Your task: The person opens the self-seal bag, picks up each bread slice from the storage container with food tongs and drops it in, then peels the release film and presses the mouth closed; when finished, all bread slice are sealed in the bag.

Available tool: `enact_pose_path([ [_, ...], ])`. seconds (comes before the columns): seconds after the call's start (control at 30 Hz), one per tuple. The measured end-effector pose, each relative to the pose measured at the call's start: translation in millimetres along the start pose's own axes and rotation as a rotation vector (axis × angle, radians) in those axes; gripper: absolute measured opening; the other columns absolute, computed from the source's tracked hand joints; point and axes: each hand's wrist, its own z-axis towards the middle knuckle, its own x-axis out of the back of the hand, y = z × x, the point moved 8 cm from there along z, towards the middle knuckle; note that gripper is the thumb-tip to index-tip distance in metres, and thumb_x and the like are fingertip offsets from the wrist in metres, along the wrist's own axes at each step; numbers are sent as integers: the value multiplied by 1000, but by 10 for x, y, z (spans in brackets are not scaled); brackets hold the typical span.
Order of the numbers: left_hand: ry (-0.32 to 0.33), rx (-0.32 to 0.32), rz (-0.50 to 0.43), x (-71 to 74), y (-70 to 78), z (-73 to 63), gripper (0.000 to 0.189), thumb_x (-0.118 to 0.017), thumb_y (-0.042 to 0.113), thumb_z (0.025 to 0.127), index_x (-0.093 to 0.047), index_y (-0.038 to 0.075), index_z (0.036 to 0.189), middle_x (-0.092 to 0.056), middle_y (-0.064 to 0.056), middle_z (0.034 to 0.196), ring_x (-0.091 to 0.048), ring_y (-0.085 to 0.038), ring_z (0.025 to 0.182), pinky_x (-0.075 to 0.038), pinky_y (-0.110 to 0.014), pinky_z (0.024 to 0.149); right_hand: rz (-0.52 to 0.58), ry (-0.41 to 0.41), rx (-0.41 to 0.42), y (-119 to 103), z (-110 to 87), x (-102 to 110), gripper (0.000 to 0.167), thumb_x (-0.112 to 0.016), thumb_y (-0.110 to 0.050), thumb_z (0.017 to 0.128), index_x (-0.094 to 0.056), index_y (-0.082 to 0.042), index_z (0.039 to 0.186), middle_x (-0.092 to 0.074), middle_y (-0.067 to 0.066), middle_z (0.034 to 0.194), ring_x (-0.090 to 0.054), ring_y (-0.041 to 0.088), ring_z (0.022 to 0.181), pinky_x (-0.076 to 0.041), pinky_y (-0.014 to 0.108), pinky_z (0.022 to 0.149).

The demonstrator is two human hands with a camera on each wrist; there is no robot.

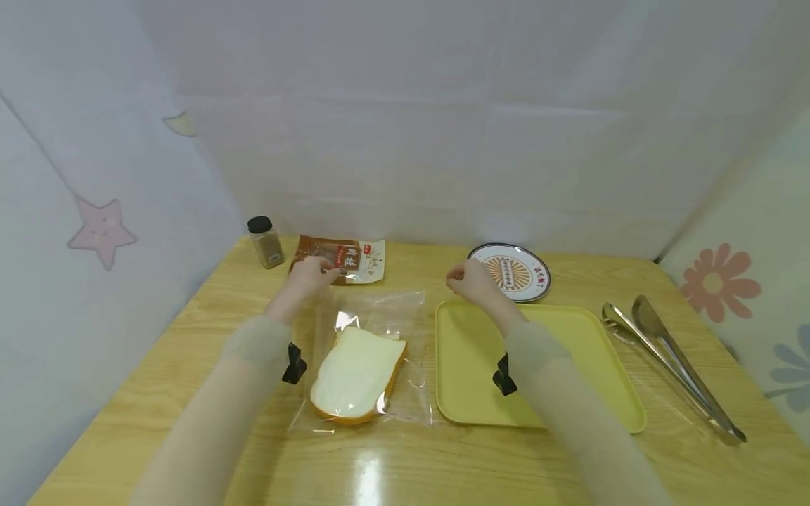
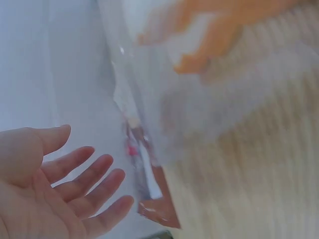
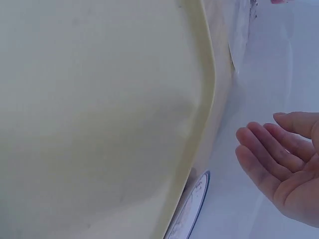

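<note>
My left hand is in front of a brown and white printed food packet. In the left wrist view its fingers are spread and relaxed, with nothing between them. My right hand hovers above the far left corner of a yellow tray, beside a round patterned plate. Its fingers bend loosely around nothing in the right wrist view. Between the forearms, bread slices with orange-brown crust lie in a clear plastic bag on the table.
A jar with a black lid stands at the back left. Metal tongs lie to the right of the tray on the wooden table. A pale cloth wall rises behind the table.
</note>
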Motion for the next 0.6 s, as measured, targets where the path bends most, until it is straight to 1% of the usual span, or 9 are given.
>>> enact_pose_path([
  [0.1, 37, -18, 55, 25, 169, 28, 42, -43, 30, 100, -55, -3, 124, -58, -23, 123, -57, -39, 111, -49, -51, 93, -26, 28, 10, 47, -48, 118, 27, -56, -13, 93, -64, 5, 112, -65, 21, 110, -62, 32, 100, -53, 41, 87],
  [0.17, 48, -25, 83, 40, 277, 23, 40, -42, 32, 100, -57, 1, 122, -61, -20, 119, -58, -37, 108, -49, -50, 90, -58, 59, 18, 82, -75, 188, 28, -56, -14, 93, -64, 4, 112, -65, 21, 111, -61, 33, 104, -52, 44, 90],
  [0.23, 46, -33, 90, 44, 366, 9, 41, -41, 34, 100, -56, 4, 124, -61, -18, 120, -58, -36, 109, -49, -51, 89, -78, 93, 33, 106, -103, 248, 28, -57, -14, 92, -64, 5, 112, -67, 21, 108, -63, 33, 101, -53, 44, 88],
  [0.33, 44, -27, 108, 38, 425, -53, 43, -39, 37, 101, -53, 8, 129, -59, -16, 125, -57, -35, 110, -50, -52, 86, -100, 124, 48, 130, -153, 281, 27, -57, -13, 91, -64, 5, 111, -68, 21, 105, -64, 33, 98, -53, 44, 87],
  [0.37, 54, -34, 125, 40, 441, -77, 44, -40, 37, 101, -50, 8, 132, -57, -16, 129, -56, -36, 114, -50, -54, 88, -98, 128, 52, 135, -175, 283, 28, -56, -12, 92, -63, 6, 112, -67, 22, 105, -64, 33, 98, -53, 44, 87],
  [0.5, 119, -65, 216, 31, 473, -182, 46, -41, 39, 100, -49, 9, 134, -55, -17, 131, -54, -39, 116, -48, -60, 88, -130, 151, 68, 144, -274, 274, 32, -56, -12, 93, -59, 7, 118, -65, 23, 113, -62, 35, 105, -52, 46, 92],
  [0.6, 164, -76, 240, 9, 495, -287, 49, -41, 42, 100, -44, 12, 138, -51, -18, 134, -50, -43, 118, -43, -67, 91, -155, 189, 94, 146, -355, 271, 37, -57, -11, 92, -56, 9, 123, -60, 25, 122, -56, 38, 115, -47, 48, 99],
])
